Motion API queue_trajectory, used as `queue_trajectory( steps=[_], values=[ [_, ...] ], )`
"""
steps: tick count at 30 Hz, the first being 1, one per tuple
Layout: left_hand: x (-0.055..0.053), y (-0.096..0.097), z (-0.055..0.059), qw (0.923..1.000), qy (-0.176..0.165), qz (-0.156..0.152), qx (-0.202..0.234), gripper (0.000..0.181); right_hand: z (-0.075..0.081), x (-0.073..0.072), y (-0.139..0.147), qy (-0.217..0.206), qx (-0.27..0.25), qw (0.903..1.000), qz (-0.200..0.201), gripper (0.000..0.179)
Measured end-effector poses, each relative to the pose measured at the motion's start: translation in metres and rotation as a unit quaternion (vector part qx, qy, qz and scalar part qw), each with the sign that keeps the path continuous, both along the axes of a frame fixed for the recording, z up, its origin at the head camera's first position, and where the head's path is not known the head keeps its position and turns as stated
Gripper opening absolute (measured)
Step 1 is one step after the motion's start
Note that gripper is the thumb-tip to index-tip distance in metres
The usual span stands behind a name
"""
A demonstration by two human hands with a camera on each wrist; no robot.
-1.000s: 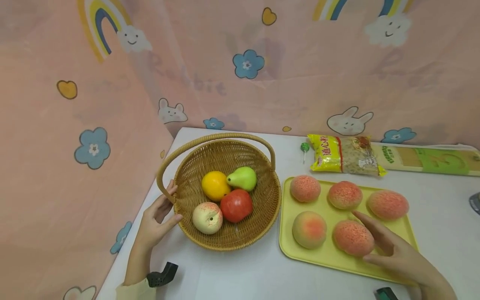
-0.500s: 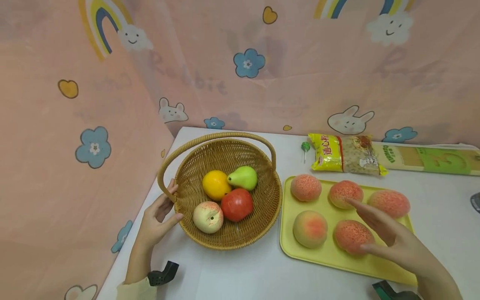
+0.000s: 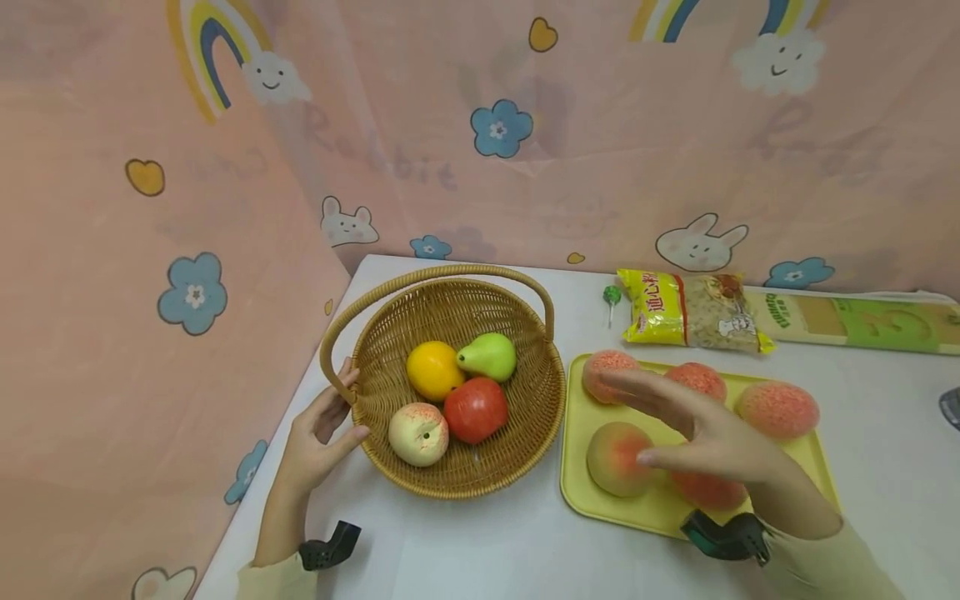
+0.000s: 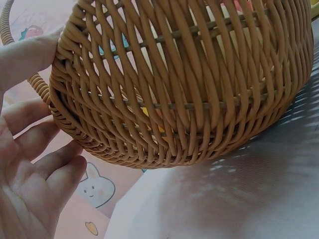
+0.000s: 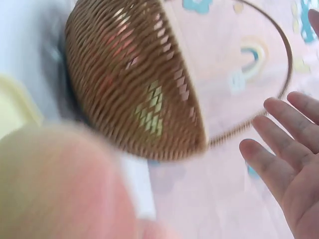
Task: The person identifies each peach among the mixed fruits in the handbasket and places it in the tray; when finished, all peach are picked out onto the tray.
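A round wicker basket [image 3: 457, 479] with an arched handle stands left of centre. In it lie an orange [image 3: 435, 371], a green pear [image 3: 489, 357], a red pomegranate-like fruit [image 3: 476, 409] and a pale peach [image 3: 418, 434]. My left hand [image 3: 315, 446] holds the basket's left side by the handle base, thumb on the rim and fingers outside. My right hand [image 3: 705, 433] hovers over a yellow tray [image 3: 600, 521] of peaches, fingers spread and palm bare. Its thumb overlaps a smooth peach [image 3: 618, 460] in the head view; the right wrist view shows that peach [image 5: 60, 184] blurred and close.
More rough pink peaches, such as one [image 3: 777, 409] at the right, lie on the tray. Behind it are a pasta bag [image 3: 693, 308], a flat green-banded package [image 3: 870, 321] and a green lollipop [image 3: 612, 295]. A dark object [image 3: 951, 407] sits at the right edge.
My right hand has risen off the rough front peach and moved left across the tray, over the smooth peach. The left hand and the basket have stayed in place.
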State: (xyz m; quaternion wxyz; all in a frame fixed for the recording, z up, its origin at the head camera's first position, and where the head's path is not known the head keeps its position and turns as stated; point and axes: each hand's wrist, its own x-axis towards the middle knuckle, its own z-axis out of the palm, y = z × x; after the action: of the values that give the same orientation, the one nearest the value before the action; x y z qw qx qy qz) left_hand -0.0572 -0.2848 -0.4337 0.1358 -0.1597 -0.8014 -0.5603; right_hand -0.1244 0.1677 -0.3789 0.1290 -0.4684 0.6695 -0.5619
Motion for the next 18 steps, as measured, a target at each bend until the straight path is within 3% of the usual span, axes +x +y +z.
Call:
queue_trajectory(
  steps=[11,18],
  values=[
    [0.0,-0.001,-0.004,0.9998,0.019,-0.007,-0.003,0.068,0.05,-0.042,-0.089,-0.024,0.081,0.9865,0.14,0.07],
    [0.0,0.001,-0.003,0.9996,0.026,0.0,-0.009,0.069,0.059,-0.067,-0.142,-0.056,0.142,0.9702,0.188,0.071]
  ],
)
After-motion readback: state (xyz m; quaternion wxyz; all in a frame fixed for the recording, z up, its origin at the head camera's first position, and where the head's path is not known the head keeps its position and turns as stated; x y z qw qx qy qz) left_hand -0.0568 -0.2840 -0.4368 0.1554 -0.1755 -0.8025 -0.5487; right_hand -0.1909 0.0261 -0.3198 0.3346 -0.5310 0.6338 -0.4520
